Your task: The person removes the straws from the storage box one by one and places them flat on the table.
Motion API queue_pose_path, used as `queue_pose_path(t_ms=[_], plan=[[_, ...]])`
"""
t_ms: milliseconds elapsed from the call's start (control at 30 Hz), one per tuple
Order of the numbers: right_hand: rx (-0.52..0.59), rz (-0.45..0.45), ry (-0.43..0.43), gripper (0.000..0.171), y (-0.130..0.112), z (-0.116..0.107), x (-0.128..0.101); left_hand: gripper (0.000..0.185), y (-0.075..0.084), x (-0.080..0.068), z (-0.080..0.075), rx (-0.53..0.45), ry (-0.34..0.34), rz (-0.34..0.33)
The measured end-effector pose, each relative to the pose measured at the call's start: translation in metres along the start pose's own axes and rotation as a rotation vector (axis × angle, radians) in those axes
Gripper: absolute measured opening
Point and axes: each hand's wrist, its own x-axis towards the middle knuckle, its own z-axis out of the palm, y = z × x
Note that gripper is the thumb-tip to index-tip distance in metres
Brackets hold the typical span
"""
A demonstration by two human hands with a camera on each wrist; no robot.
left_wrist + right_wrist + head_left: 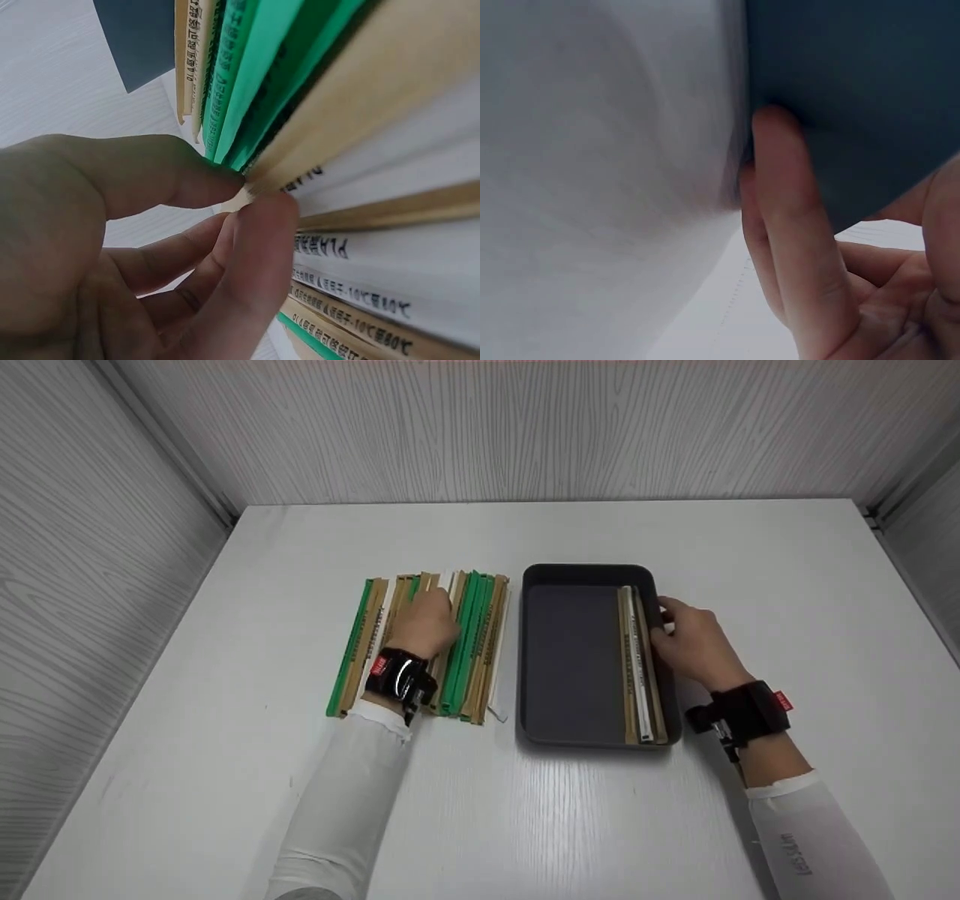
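Slim paper-wrapped straws in green, brown and white lie side by side in a row on the table. Over the middle of this row is my left hand. Its thumb and forefinger pinch a brown paper-wrapped straw beside the green ones, as the left wrist view shows. My right hand holds the right wall of a dark grey tray, fingers against the outer side and thumb at the rim. Inside the tray, brown and white wrapped straws lie along that right wall.
The tray stands just right of the row on a white table. A loose white wrapper end sticks out at the row's lower right. Grey wood-grain panels rise behind the table and at both sides.
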Motion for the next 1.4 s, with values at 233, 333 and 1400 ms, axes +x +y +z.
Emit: queue_pose_path(t_ms=[233,333,1400], plan=[[0.005,0.01,-0.008,0.055,0.0,0.0,0.001,0.008,0.01,0.0,-0.008,-0.005,0.019,0.02],[0.006,0.016,-0.01,0.055,0.0,0.0,0.001,0.006,0.026,-0.001,-0.014,0.026,0.063,0.075],[-0.021,0.004,0.007,0.052,0.001,0.0,0.001,0.024,0.185,0.014,0.101,0.363,-0.174,0.249]])
